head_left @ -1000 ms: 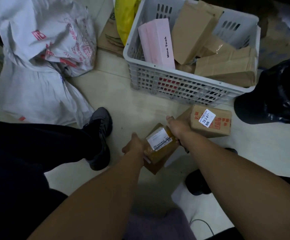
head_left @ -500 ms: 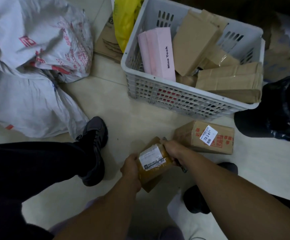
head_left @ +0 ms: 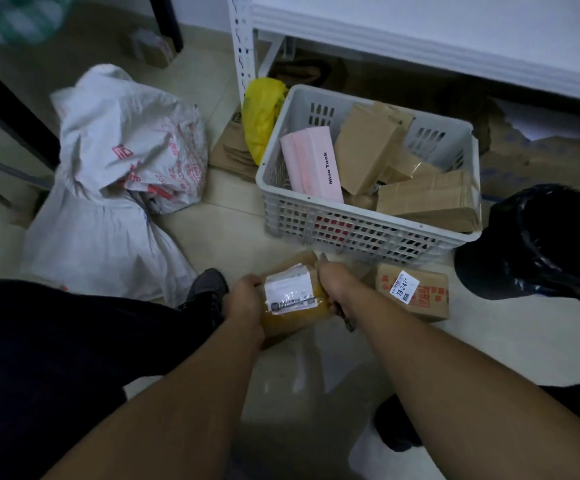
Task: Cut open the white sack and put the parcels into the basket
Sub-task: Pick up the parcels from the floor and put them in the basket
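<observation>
- Head view: both hands hold one tape-wrapped parcel [head_left: 290, 299] low over the floor, just near of the grey basket [head_left: 361, 233]. The left hand [head_left: 243, 301] is closed around its left end; the right hand [head_left: 337, 285] is closed on its right end, and also seems to grip a thin dark tool (likely the cutter, though too little shows to be sure).
- The white sack [head_left: 119, 174] lies slumped and crumpled at far left, well apart from the hands. Whether parcels remain inside I cannot tell.
- The basket already holds a pink box [head_left: 311, 168] and several brown cartons [head_left: 368, 147].
- A second labelled carton [head_left: 416, 294] sits on the floor just right of the right hand, near the basket's front wall.
- Handling, as a judgement: the held parcel looks stiff and fairly light, but its glossy tape may be slippery, so gripping the two ends, as now, suits it. The floor carton is rigid; take it by its long sides.
- A black-lined bin [head_left: 537, 244] stands right of the basket.
</observation>
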